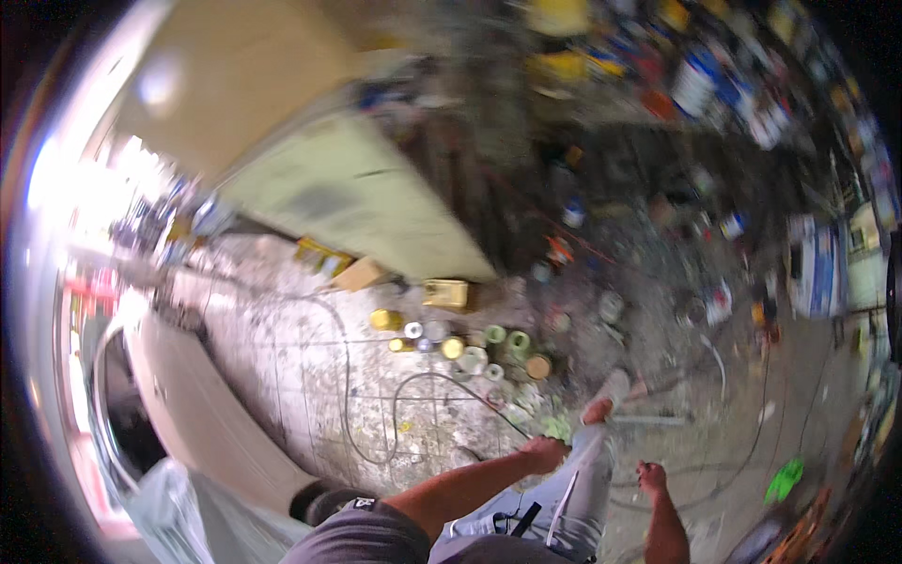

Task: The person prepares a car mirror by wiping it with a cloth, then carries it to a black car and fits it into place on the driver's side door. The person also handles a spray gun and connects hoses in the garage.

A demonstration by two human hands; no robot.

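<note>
My left hand (545, 454) is closed in front of my thigh, at the end of my outstretched forearm. A thin dark hose (452, 378) curves over the floor and runs up to it; blur hides whether my fingers grip the hose. Just beyond that hand is a pale green crumpled thing, perhaps a cloth (556, 428). My right hand (650, 477) hangs to the right of my leg with its fingers curled and nothing visible in them. One foot (598, 411) is stepping forward between the two hands.
Several cans, jars and tape rolls (518, 344) stand on the stained tiled floor ahead. Behind them are a yellow tin (445, 292) and a pale panel (348, 202). A beige car part (188, 376) lies left. Hoses and a bright green object (784, 479) lie right.
</note>
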